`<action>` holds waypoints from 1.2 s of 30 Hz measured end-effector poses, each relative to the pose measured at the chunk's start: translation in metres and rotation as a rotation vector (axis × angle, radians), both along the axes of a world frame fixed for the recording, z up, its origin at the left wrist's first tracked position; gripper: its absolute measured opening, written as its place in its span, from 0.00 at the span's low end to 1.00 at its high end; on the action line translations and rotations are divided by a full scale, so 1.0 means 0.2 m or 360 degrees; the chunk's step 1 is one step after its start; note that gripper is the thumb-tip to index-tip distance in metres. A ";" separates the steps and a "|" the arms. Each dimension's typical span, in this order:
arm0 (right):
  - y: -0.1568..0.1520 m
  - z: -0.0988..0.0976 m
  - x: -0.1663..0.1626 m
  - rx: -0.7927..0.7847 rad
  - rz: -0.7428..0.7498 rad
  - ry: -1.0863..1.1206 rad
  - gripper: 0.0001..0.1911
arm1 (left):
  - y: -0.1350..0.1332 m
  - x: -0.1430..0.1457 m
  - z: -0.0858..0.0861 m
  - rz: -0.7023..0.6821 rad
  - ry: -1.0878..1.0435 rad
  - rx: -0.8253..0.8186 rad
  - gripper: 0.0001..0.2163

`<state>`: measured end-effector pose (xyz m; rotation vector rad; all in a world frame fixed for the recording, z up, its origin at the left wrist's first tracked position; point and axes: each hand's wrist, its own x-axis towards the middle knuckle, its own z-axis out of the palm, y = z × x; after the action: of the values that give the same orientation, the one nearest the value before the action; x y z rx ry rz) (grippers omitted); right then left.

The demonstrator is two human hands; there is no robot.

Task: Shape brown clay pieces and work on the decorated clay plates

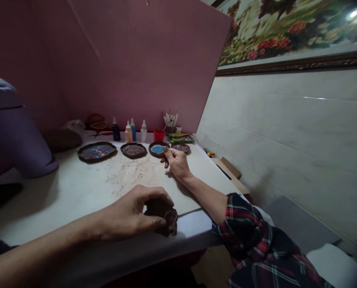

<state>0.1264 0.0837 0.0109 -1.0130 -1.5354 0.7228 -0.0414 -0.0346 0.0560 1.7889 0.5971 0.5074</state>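
Note:
My left hand rests near the front edge of the white table, fingers curled round a lump of brown clay. My right hand reaches farther back, its fingers pinched together beside a small round clay dish with a blue centre. What the right fingers pinch, if anything, is too small to name. In a row with that dish lie three more brown clay dishes: a large one, a medium one and a small one.
Behind the dishes stand several paint bottles, a red cup, a pot of brushes and a crayon box. A purple appliance stands left. Red scissors lie at the back. A pink board backs the table.

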 end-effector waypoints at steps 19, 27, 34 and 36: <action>-0.01 0.02 0.00 0.0096 -0.0012 -0.0096 0.24 | 0.01 0.03 -0.08 -0.0001 0.0091 0.0358 0.10; 0.01 0.00 0.00 0.0154 0.0009 -0.0127 0.23 | -0.01 0.03 -0.04 -0.0071 0.0161 0.0399 0.09; 0.01 -0.01 0.00 0.0153 0.0021 -0.0136 0.24 | 0.00 0.02 -0.09 -0.0009 0.0105 0.0465 0.10; 0.02 -0.02 0.00 0.0151 0.0023 -0.0138 0.25 | 0.00 0.02 -0.07 0.0013 0.0089 0.0431 0.10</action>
<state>0.1269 0.0868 0.0078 -0.9744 -1.6378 0.6171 -0.0373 -0.0345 0.0412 2.0630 0.5967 0.5663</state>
